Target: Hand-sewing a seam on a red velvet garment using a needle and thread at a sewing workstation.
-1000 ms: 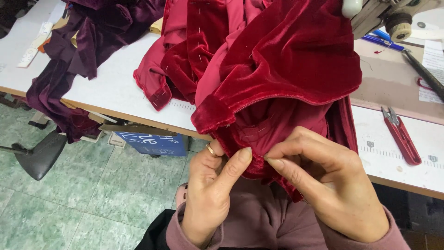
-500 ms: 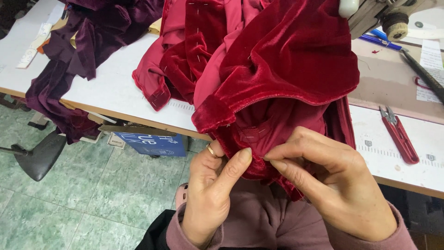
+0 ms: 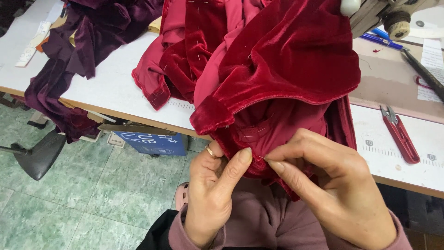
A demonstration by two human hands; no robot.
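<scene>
A red velvet garment point(image 3: 282, 69) with a lighter red lining is heaped on the white table point(image 3: 111, 92) and hangs over its front edge into my lap. My left hand point(image 3: 215, 194), a ring on one finger, pinches the hanging lower edge from the left with the thumb on the fabric. My right hand point(image 3: 333, 190) pinches the same edge from the right, thumb and forefinger closed on the cloth, maybe on a thin pin. The two thumbs almost touch. Several pins stick in the garment's upper folds.
Dark purple velvet pieces point(image 3: 78, 51) lie at the table's left and drape over the edge. Red thread snips point(image 3: 398, 134) rest on the table at right. A sewing machine part point(image 3: 388, 16) is at top right. A blue box point(image 3: 150, 141) and a chair base point(image 3: 39, 155) stand on the green tiled floor.
Both hands hold nearly the same place on the hanging edge. The fingertips have shifted slightly closer together along the fabric.
</scene>
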